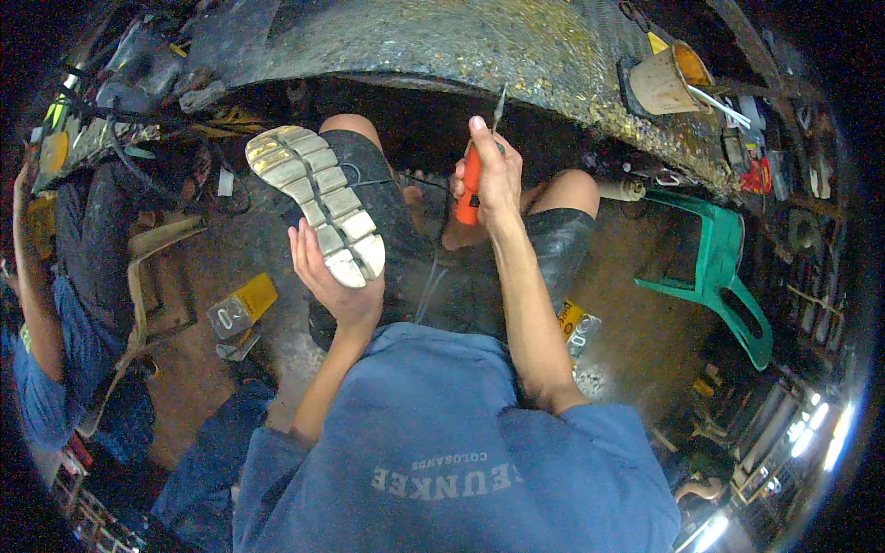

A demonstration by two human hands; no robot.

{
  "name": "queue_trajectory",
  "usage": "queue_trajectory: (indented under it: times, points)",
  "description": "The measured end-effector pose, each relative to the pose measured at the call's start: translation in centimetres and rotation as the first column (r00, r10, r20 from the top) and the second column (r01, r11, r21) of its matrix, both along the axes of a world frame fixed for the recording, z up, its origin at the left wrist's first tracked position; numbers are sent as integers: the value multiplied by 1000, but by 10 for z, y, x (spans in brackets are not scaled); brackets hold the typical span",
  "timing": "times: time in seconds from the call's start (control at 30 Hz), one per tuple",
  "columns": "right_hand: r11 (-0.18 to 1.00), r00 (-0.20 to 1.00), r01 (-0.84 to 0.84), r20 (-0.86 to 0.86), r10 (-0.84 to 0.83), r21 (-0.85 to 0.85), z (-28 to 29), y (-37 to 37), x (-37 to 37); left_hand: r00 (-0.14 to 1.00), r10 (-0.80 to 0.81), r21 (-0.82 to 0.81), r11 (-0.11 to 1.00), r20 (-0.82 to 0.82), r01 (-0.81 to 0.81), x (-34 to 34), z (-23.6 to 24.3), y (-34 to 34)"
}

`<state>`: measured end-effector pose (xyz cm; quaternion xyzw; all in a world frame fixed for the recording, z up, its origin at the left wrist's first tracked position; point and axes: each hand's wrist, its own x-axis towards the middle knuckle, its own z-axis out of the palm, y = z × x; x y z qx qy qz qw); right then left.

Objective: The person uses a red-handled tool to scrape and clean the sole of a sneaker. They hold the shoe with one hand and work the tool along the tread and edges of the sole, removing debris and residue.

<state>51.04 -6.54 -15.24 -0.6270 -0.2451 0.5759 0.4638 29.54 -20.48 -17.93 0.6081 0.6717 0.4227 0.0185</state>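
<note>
My left hand point(341, 300) grips a shoe point(318, 189) at its heel end. The shoe's pale, block-patterned sole faces up, with yellowish marks near the toe. In my right hand point(498, 184) is an orange-handled tool point(470, 184) with a narrow pointed metal tip, aimed away from me at the bench edge. My thumb lies along the top of its handle. Tool and sole are apart. Both are held above my lap, where my black shorts point(562, 244) show. The shoe's upper is mostly hidden beneath the sole.
A worn, stained workbench point(415, 46) curves across the far side. On its right stands a dirty cup point(659, 83) with a white stick. A green plastic stool point(710, 249) is on the right; yellow packages point(244, 309) lie on the floor. Another person point(55, 350) sits at left.
</note>
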Motion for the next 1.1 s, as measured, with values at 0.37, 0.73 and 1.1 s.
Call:
queue_trajectory:
  times: [0.37, 0.73, 1.1]
  points:
    - [1000, 998, 1, -65, -3, -24, -4, -6, 6, 1000, 15, -11, 1000, 12, -15, 3, 1, -1]
    - [973, 972, -230, 49, 230, 0, 6, -78, 29, 958, 62, -68, 997, 280, -45, 6, -7, -2]
    - [697, 442, -709, 701, 559, -109, 60, -104, 18, 931, -141, 50, 990, 337, 132, 10, 5, 5]
